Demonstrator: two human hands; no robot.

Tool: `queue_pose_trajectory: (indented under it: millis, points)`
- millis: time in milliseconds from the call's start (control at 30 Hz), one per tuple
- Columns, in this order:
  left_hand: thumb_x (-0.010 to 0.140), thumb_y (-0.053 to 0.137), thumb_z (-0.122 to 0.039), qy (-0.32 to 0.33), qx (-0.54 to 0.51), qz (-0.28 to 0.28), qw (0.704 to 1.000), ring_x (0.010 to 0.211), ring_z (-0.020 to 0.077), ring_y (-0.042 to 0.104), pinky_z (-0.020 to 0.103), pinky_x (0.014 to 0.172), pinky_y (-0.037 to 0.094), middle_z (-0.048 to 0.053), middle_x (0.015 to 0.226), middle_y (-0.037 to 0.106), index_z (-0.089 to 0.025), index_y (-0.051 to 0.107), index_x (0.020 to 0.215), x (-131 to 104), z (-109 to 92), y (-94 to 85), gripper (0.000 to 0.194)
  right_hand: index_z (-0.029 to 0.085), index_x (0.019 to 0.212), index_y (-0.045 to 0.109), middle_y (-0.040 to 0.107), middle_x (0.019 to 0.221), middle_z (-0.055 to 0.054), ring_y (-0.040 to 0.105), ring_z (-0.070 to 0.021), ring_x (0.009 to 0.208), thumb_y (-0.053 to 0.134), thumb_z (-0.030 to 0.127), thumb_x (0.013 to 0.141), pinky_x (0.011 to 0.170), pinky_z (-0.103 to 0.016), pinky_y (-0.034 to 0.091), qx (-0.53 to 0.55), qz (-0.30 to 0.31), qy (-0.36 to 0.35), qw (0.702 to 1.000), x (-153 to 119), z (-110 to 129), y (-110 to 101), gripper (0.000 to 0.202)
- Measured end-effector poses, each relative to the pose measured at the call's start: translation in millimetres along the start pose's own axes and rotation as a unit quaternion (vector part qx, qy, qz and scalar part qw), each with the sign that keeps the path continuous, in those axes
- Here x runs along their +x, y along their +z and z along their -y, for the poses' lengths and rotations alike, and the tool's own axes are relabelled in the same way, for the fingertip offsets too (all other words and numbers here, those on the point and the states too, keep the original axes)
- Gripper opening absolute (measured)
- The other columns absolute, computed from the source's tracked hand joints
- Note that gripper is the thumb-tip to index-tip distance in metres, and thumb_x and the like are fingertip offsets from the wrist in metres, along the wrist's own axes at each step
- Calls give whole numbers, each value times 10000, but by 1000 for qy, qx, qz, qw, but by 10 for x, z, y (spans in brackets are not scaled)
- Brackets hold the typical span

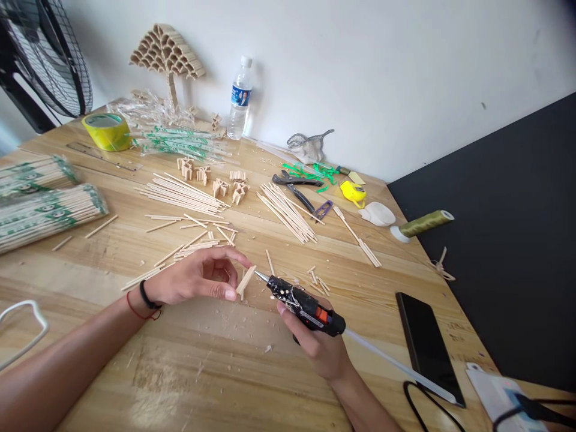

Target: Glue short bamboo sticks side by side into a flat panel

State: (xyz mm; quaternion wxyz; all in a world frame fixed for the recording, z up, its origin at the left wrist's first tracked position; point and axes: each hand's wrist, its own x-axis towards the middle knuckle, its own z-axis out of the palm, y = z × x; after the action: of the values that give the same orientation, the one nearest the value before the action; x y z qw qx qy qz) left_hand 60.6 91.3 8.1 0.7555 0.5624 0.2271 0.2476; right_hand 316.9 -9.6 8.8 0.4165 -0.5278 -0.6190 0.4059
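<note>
Between thumb and index finger, my left hand point(204, 277) pinches a small piece of short wooden sticks point(246, 280), held tilted above the table. Wrapped round a black glue gun point(303, 305) is my right hand point(317, 345); a long clear glue stick point(396, 363) juts from its back end. The gun's metal nozzle meets or nearly meets the upper end of the wooden piece. Loose sticks point(195, 247) lie just beyond my left hand, and a few short cut pieces point(318, 282) lie beyond the gun.
Stick bundles point(49, 210) lie left; a fan point(49, 54) stands behind them. Yellow tape point(108, 132), a wooden tree model point(168, 57), a bottle point(240, 99) and small wooden assemblies point(220, 187) are farther back. Pliers point(297, 180), a thread spool point(425, 225) and a phone point(429, 345) are right.
</note>
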Motion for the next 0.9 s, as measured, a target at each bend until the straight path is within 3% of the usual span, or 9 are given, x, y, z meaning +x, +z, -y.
queue_pose_trajectory:
  millis: [200, 900]
  points:
    - [791, 922, -361, 2, 0, 0, 1000, 800, 141, 662, 247, 712, 501, 35, 969, 718, -191, 697, 1248, 2, 2, -3, 537, 232, 641, 470, 458, 607, 51, 379, -131, 547, 627, 290, 957, 537, -265, 352, -4, -8, -4, 1000, 9, 19, -1, 357]
    - [804, 911, -366, 4, 6, 9, 1000, 826, 159, 660, 270, 737, 513, 65, 1007, 735, -189, 688, 1251, -8, 4, -10, 530, 239, 635, 469, 448, 591, 50, 386, -137, 538, 632, 328, 937, 533, -272, 363, -9, -22, 24, 999, 28, 46, 14, 355]
